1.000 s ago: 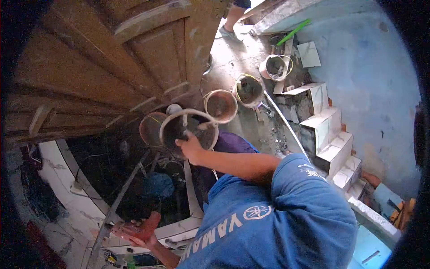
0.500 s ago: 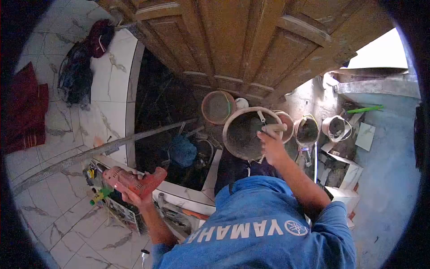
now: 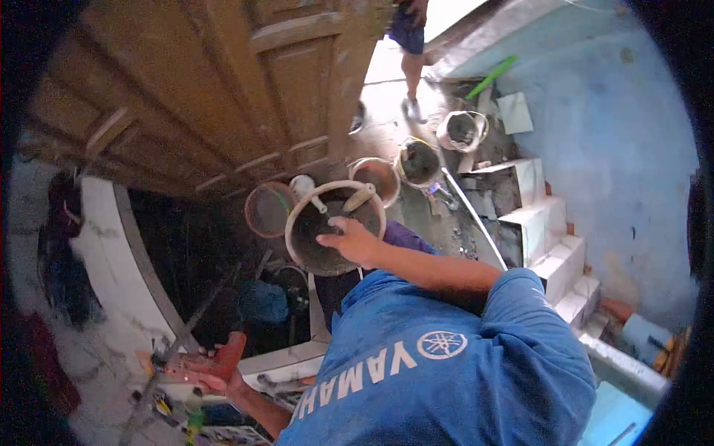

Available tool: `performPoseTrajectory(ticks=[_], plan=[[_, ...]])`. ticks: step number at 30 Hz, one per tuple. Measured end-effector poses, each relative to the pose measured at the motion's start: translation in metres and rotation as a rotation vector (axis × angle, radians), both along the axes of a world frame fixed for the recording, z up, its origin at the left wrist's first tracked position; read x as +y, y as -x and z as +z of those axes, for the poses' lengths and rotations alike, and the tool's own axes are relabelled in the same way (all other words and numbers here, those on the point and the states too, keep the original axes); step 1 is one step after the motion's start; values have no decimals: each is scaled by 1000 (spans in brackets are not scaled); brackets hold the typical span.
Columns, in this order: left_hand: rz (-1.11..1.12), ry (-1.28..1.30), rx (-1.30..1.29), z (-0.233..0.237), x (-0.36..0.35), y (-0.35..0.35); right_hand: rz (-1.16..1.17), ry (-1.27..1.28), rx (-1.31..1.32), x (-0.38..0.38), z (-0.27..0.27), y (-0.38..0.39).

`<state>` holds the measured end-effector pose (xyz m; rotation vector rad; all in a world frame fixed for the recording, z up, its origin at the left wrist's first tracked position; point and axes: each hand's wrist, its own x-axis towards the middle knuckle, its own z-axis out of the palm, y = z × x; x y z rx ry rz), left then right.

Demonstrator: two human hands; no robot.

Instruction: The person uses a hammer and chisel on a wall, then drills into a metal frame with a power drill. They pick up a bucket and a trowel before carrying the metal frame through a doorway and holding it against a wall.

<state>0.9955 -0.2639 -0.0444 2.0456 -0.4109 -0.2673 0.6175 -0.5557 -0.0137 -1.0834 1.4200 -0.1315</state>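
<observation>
1. At lower left, left hand (image 3: 230,386): grasping a red power tool (image 3: 229,357), hard-cased, with one stubby upright end.
2. Over the large bucket, right hand (image 3: 355,242): digits pointing inward above the opening; whether it grips anything, cannot tell.
3. Large bucket (image 3: 291,236): round, pale thick rim, dark grey interior; just in front of the blue cloth shirt (image 3: 446,379).
4. Wooden-looking handle (image 3: 361,196): rounded, tapering, lying across the far rim. Beside it, whitish handle (image 3: 319,204), slim.
5. Reddish bucket (image 3: 251,215): round, left of the large one.
6. Three further buckets, in a row beyond: orange-brown interior (image 3: 378,178); yellow cord handle (image 3: 419,160); whitish, rough grey contents (image 3: 461,131).
7. Door (image 3: 186,89): brown wood, raised rectangular panels, scuffed.
8. Steps (image 3: 545,223): glossy white tile, grey veining, square edges.
9. Wall (image 3: 595,126): pale blue, patchy.
10. Another person's leg (image 3: 413,70): in the bright doorway.
</observation>
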Motion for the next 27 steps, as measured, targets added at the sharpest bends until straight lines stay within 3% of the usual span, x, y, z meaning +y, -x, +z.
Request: performPoseTrajectory(ticks=[2, 4, 6, 7, 9, 12, 15, 18, 19, 21, 22, 25, 26, 27], plan=[[-147, 803, 800, 30, -20, 16, -170, -6, -100, 13, -23, 5], [-97, 895, 950, 19, -8, 0, -165, -1, -71, 18, -17, 10], [42, 1792, 1779, 9, -5, -12, -175, -94, -172, 8, -3, 20], [47, 1795, 1787, 8, -2, -14, -177, -90, -164, 11, -6, 19], [-36, 921, 1066, 11, 1, -16, -200, 22, -18, 17, -11, 23], [-75, 822, 885, -20, 28, -37, -261, -70, -47, 12, 14, 22], [-133, 679, 601, -51, 52, -58, -138, 29, 131, 21, -16, 23], [-176, 526, 308, -79, 75, -65, -129, 113, 123, 27, -27, 15], [-163, 526, 298, -63, 63, -52, -115, 111, 116, 26, -27, 13], [-265, 1254, 1399, -23, 34, -19, -31, 70, 93, 24, -24, 12], [-253, 1260, 1373, -4, 22, -3, -10, 64, 80, 23, -20, 9], [95, 874, 889, 26, -9, 32, 7, -19, 68, 20, -19, -2], [97, 883, 887, 22, -6, 32, 29, 25, 82, 23, -30, -3], [-48, 948, 957, 14, 3, 29, 47, 68, 97, 24, -36, -4]])
